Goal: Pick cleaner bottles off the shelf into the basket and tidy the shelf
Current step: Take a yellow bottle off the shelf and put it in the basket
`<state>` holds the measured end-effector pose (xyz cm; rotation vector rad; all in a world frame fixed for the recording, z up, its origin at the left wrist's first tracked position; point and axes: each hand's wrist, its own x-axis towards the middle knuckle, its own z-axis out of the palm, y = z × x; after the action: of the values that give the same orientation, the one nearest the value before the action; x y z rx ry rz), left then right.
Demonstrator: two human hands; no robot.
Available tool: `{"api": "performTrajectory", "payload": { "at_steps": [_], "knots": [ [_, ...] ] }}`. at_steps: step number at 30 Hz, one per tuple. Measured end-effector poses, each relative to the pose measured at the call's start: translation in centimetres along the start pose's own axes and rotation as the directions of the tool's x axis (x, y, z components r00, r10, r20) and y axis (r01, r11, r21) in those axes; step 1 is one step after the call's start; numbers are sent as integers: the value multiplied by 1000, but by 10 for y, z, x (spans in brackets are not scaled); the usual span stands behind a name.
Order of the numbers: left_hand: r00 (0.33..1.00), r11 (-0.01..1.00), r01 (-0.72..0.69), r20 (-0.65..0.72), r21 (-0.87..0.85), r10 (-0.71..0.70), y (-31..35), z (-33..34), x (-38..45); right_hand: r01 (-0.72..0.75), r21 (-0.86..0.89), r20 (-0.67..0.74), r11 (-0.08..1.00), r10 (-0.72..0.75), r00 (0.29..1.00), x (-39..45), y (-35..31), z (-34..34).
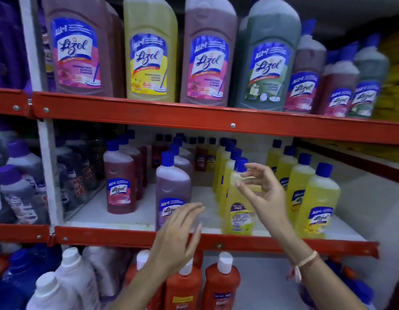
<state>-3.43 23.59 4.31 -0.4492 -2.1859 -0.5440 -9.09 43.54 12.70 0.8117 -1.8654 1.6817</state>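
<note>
- Far left, behind the white upright (45, 171), grey bottles (19, 186) with purple caps stand packed together; neither hand is near them.
- On the middle shelf (127, 234), a red bottle (120, 186) stands upright and alone at the front, with more in a row behind it.
- The purple bottle (172, 191) stands at the shelf's front edge. The left hand (178, 238) is spread open in front of its label, holding nothing; whether the fingertips touch it I cannot tell. A push there could tip the bottle back into its row.
- The front yellow bottle (237, 211) stands just beside it, also at the edge. The right hand (264, 195) is half-open by its shoulder, fingers curled, not closed on it. A loose grasp could drop it onto the orange bottles (221, 285) below.
- Right, more yellow bottles (318, 202) stand close; a wide elbow might knock them.
- No basket is in view.
</note>
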Motion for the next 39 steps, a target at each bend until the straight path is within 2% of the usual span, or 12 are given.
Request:
{"api": "performTrajectory", "payload": {
  "at_steps": [3, 6, 9, 10, 12, 17, 21, 24, 29, 32, 35, 39],
  "knots": [
    [997, 999, -11, 83, 34, 8, 8, 24, 14, -23, -86, -71, 996, 17, 997, 5, 22, -25],
    [985, 995, 28, 168, 99, -44, 5, 47, 12, -156, -154, 42, 976, 164, 986, 8, 54, -36],
    [965, 981, 94, 227, 171, -132, -2, 65, -1, -416, -36, 241, 909, 412, 879, 7, 77, -29],
    [958, 973, 103, 243, 206, -152, -5, 69, -6, -483, 8, 272, 876, 463, 844, 5, 83, -25],
    [936, 948, 72, 306, 311, -172, -10, 75, -13, -517, 72, 248, 853, 487, 838, 1, 95, -16],
    [904, 922, 96, 355, 376, -239, -9, 79, -15, -412, 60, 13, 909, 412, 911, -7, 93, 3],
    [901, 928, 112, 358, 356, -246, -9, 78, -16, -222, -191, -192, 956, 186, 964, -11, 66, 10],
    [903, 929, 138, 342, 343, -260, -9, 79, -16, -156, -357, -326, 921, 34, 945, -16, 43, 8],
    [917, 933, 165, 299, 321, -265, -8, 82, -12, -104, -595, -378, 797, -163, 911, -38, 20, 2],
    [909, 924, 181, 301, 338, -288, -5, 81, -10, -89, -656, -344, 749, -192, 919, -48, 15, -3],
    [901, 913, 182, 310, 364, -303, -2, 79, -9, -100, -515, -305, 851, -73, 949, -49, 12, -11],
    [887, 907, 170, 340, 385, -311, -1, 78, -8, -211, -24, -134, 977, 206, 969, -39, -3, -27]
  ]
}}
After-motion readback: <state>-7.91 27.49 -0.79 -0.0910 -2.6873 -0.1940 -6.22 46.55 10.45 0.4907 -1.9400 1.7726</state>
